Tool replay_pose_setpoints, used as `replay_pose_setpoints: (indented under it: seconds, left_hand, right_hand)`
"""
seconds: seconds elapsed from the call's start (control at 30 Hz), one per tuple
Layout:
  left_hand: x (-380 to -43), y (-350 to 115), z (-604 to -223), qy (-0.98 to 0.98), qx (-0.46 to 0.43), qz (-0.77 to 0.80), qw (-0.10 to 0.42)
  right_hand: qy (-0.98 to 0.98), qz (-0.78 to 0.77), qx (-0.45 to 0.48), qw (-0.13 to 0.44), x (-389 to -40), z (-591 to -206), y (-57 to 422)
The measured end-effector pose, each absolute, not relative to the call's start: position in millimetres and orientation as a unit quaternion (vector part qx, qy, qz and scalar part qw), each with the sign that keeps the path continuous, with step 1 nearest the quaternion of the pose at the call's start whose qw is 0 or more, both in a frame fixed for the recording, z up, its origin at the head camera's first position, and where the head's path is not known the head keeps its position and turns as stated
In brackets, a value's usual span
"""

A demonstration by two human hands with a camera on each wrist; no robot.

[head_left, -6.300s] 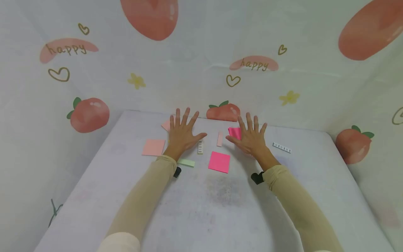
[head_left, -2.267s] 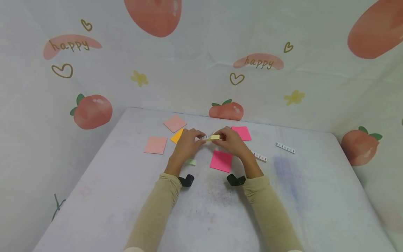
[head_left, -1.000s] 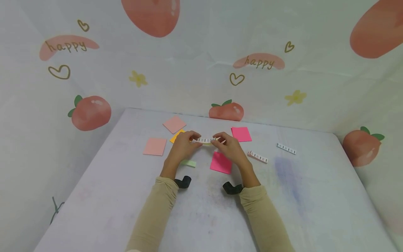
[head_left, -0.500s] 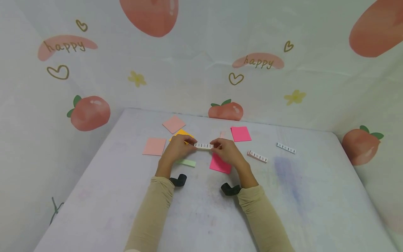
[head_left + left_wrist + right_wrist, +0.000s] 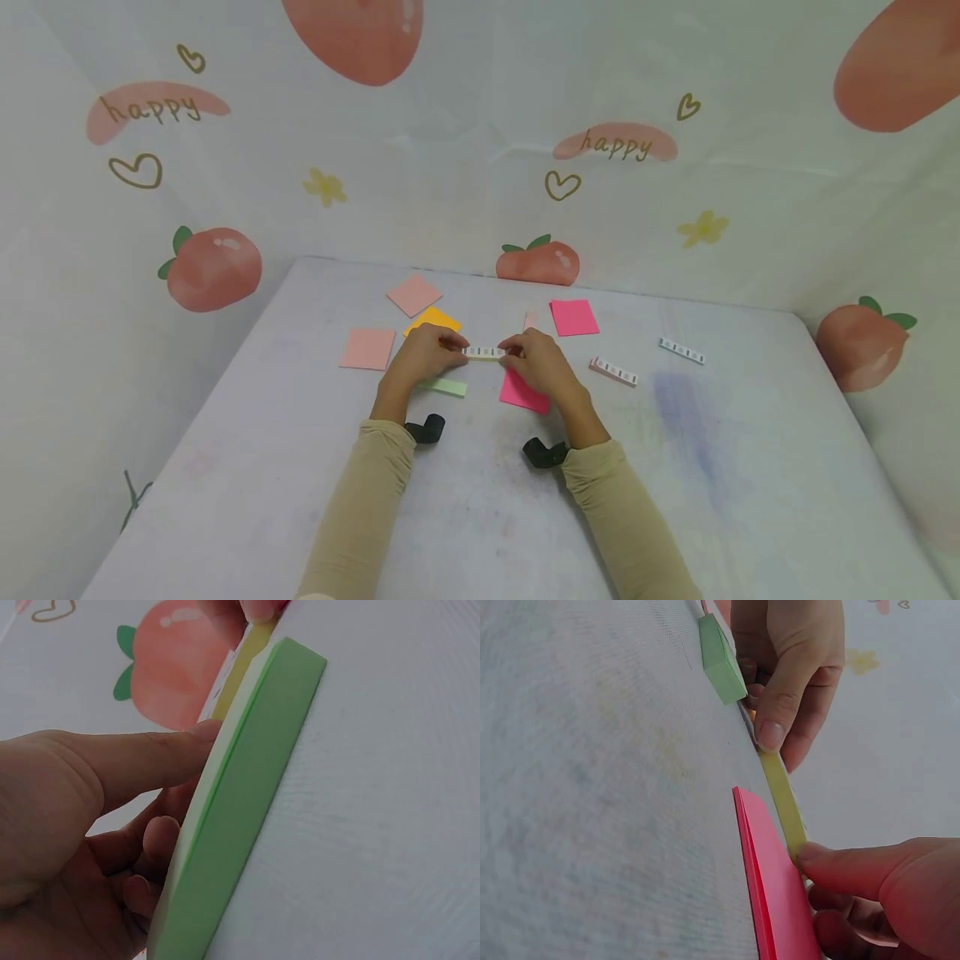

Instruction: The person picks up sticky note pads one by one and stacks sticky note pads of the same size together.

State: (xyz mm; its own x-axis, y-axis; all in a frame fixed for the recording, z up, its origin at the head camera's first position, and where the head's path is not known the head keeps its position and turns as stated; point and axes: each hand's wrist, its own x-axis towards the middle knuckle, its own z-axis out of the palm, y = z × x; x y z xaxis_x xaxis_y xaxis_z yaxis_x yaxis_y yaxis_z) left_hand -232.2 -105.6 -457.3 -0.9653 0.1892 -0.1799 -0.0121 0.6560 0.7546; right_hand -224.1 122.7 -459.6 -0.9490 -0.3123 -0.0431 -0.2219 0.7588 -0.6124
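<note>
Between my two hands is a narrow yellow sticky-note pad (image 5: 484, 353), its white printed face up and its long side running crosswise. My left hand (image 5: 423, 354) pinches one end, and my right hand (image 5: 542, 360) pinches the other. The right wrist view shows the yellow edge of the pad (image 5: 782, 796) close over the table, thumbs on the near side. A narrow green pad (image 5: 240, 780) lies just in front of my left hand and covers part of its fingers in the left wrist view. A bright pink square pad (image 5: 523, 393) lies beneath my right hand, partly covered.
Behind my left hand lie an orange pad (image 5: 435, 319) and a light pink square pad (image 5: 415, 296); another light pink square (image 5: 367, 348) is left. A second bright pink pad (image 5: 574, 317) sits back right. Two printed strips, one pink-edged (image 5: 613, 372), one white (image 5: 682, 350), lie right.
Earlier my hands were spread above the table and the yellow pad pointed away from me. Now both hold it, turned crosswise; over the last second it has come lower and nearer.
</note>
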Motion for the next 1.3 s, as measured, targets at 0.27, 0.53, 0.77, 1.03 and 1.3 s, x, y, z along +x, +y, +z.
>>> replay_pose_setpoints:
  seconds: [0.27, 0.53, 0.77, 1.03, 1.3]
  left_hand:
    - [-233.0, -105.2, -459.0, 0.896, 0.025, 0.423, 0.134]
    - [-235.0, -106.1, -460.4, 0.895, 0.024, 0.425, 0.134]
    - [-232.4, -104.5, -459.5, 0.895, 0.015, 0.425, 0.134]
    - [-231.7, -106.1, -458.9, 0.892, 0.014, 0.432, 0.135]
    - [-230.6, -104.5, -457.6, 0.889, 0.012, 0.435, 0.140]
  right_hand:
    - [0.932, -0.323, -0.141, 0.080, -223.4, -456.6, 122.9]
    - [0.925, -0.358, -0.111, 0.056, -226.0, -452.6, 130.5]
    - [0.917, -0.393, -0.071, 0.020, -229.7, -448.2, 136.9]
    - [0.929, -0.369, -0.017, 0.020, -243.3, -447.5, 140.3]
    - [0.947, -0.318, -0.014, 0.048, -249.7, -450.1, 142.0]
